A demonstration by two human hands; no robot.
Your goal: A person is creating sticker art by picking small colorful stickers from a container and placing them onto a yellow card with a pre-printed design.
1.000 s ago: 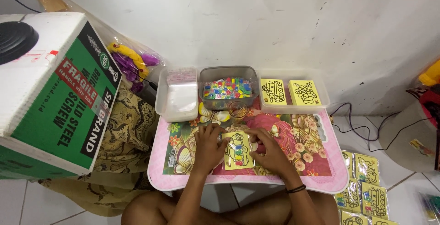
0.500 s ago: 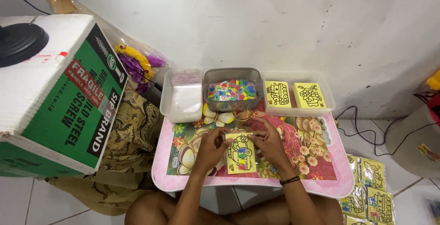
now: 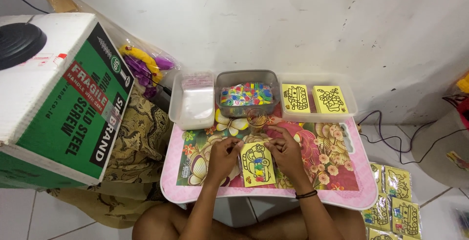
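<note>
Two hands pinching a yellow picture card on a small pink table

Both working low over the flowered top of the pink table (image 3: 361,198), seen from above. Left hand (image 3: 222,154) curling its fingers together and pinching the upper left edge of the yellow card (image 3: 257,164), thumb meeting fingertips at the corner. Right hand (image 3: 287,153), wearing a dark band (image 3: 306,194) at the wrist, gripping the upper right edge the same way, fingers bent and pressed close, not spread. Lying flat between the two hands near the front middle of the table, the card showing a black outline drawing partly filled with colour.

Standing just beyond the hands, a small clear cup (image 3: 256,119). Sitting side by side along the back edge of the table, three containers: a clear tub (image 3: 191,100) with a pale sheet inside on the left, a grey tub (image 3: 246,93) of mixed coloured bits in the middle, and a clear tray (image 3: 317,99) holding two more yellow outline cards on the right. Leaning at the far left, a big green and white cardboard box (image 3: 63,108), with a patterned cloth (image 3: 139,137) hanging beside it. Lying on the floor at lower right, wrapped yellow cards (image 3: 395,201), well apart from the hands. Trailing along the tiles by the wall, dark cables (image 3: 391,132).
</note>
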